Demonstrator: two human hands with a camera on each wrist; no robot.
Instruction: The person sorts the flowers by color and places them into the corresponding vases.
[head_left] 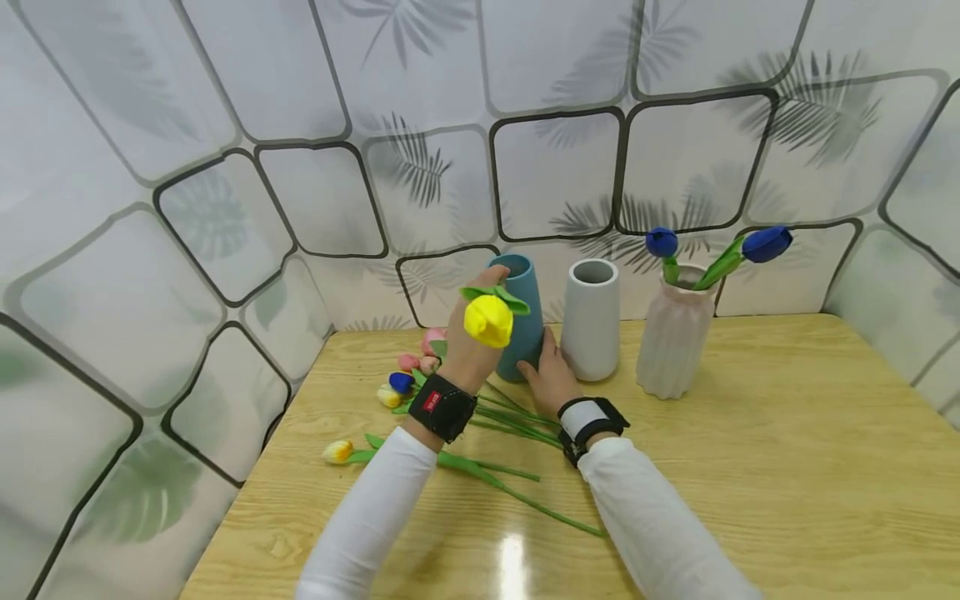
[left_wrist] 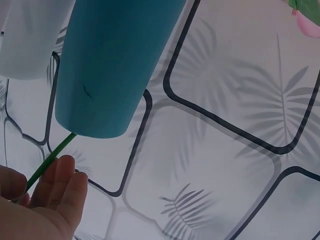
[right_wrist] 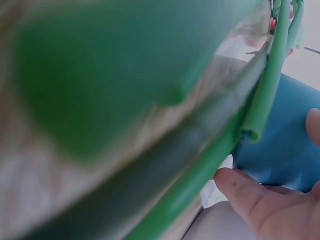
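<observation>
At the back of the table stands a blue vase (head_left: 528, 308), upright. My left hand (head_left: 467, 362) is at its mouth and pinches the green stem (left_wrist: 56, 152) of a yellow tulip (head_left: 489, 322). In the left wrist view the stem's far end passes into the vase mouth. The tulip's bloom overlaps the hand in the head view. Low on the vase, my right hand (head_left: 553, 379) grips its base, thumb in front and fingers along the right side. In the right wrist view, green stems (right_wrist: 200, 170) cross close before that hand.
Right of the blue vase stand a white vase (head_left: 591, 325) and a ribbed pinkish vase (head_left: 675, 342) with two blue tulips (head_left: 767, 244). Pink, blue and yellow tulips (head_left: 401, 382) lie under the left forearm, stems rightward. Another yellow tulip (head_left: 337, 452) lies nearer the front. A patterned curtain (head_left: 442, 183) hangs behind.
</observation>
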